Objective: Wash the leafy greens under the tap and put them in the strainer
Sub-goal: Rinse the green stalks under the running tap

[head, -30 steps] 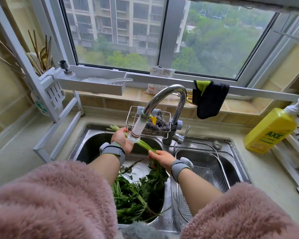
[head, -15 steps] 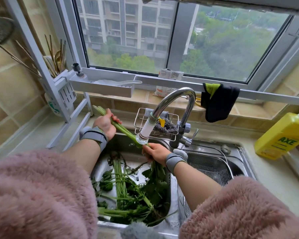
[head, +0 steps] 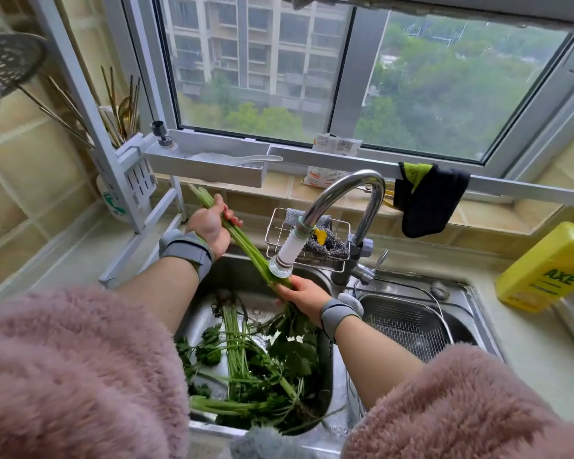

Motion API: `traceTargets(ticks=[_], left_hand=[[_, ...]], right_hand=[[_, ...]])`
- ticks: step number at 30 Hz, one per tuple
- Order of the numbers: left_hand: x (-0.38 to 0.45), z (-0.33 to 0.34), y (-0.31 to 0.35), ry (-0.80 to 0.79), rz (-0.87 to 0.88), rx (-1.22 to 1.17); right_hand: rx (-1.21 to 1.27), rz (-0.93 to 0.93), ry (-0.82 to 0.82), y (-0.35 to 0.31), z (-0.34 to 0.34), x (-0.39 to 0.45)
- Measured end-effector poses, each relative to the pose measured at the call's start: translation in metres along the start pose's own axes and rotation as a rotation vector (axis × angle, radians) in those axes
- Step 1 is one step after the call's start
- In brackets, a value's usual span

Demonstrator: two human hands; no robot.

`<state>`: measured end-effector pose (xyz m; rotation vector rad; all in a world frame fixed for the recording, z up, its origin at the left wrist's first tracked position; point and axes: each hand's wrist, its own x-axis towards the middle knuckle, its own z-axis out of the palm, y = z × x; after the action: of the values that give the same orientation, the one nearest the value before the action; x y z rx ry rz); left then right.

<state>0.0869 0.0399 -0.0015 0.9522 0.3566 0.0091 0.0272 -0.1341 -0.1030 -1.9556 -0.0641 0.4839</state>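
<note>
- Rinsing step: both hands grip one bunch of greens (head: 246, 246) under the tap (head: 280, 268); left hand (head: 209, 225) closed on the stalk ends up-left of the tap, right hand (head: 300, 293) closed on them just below it.
- More greens lie in the sink (head: 199, 313) below the tap; whether water runs, I cannot tell.
- Next, I judge: carry the bunch to the empty strainer (head: 408, 323), right of the tap.
- The yellow bottle (head: 550, 270), far right of the tap, reads "AXE".

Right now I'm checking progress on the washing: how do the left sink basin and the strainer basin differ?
The left sink basin holds a pile of leafy greens; the strainer holds none. The left sink basin has smooth steel walls; the strainer is wire mesh set in the right basin. Both are metal and lie side by side.
</note>
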Motion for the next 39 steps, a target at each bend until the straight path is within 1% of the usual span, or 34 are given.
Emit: traceTargets(ticks=[5,10,12,17,20,23,26,29,33,36,37,39], left_hand=[[0.000,0.006,0.004,-0.028,0.028,0.024],[0.004,0.012,0.013,-0.037,0.059,0.005],[0.007,0.012,0.015,-0.042,0.059,0.016],[0.015,0.008,0.022,-0.052,0.073,0.013],[0.014,0.008,0.026,-0.058,0.119,0.023],[0.011,0.010,0.029,-0.061,0.157,0.039],[0.010,0.009,0.035,-0.051,0.196,0.027],[0.010,0.008,0.040,-0.044,0.222,0.036],[0.012,0.007,0.044,-0.049,0.231,0.065],[0.013,0.008,0.051,-0.046,0.246,0.062],[0.013,0.008,0.053,-0.047,0.248,0.061],[0.014,0.009,0.055,-0.051,0.249,0.067]], right_hand=[[-0.149,0.017,0.012,-0.010,-0.004,-0.006],[-0.072,-0.014,-0.072,-0.010,-0.002,-0.014],[-0.110,-0.030,-0.092,-0.006,-0.002,-0.013],[-0.111,0.011,-0.036,-0.003,0.000,-0.008],[-0.032,0.032,0.013,-0.005,0.001,-0.009],[-0.061,0.029,0.067,-0.004,0.001,-0.004],[0.095,0.021,0.061,-0.004,0.006,-0.001],[0.112,0.045,0.094,-0.007,0.009,-0.001],[0.064,0.042,0.073,-0.008,0.013,0.004],[0.276,0.062,0.020,-0.007,0.014,0.004],[0.296,0.082,0.012,-0.006,0.014,0.003],[0.175,0.072,0.036,-0.007,0.014,0.003]])
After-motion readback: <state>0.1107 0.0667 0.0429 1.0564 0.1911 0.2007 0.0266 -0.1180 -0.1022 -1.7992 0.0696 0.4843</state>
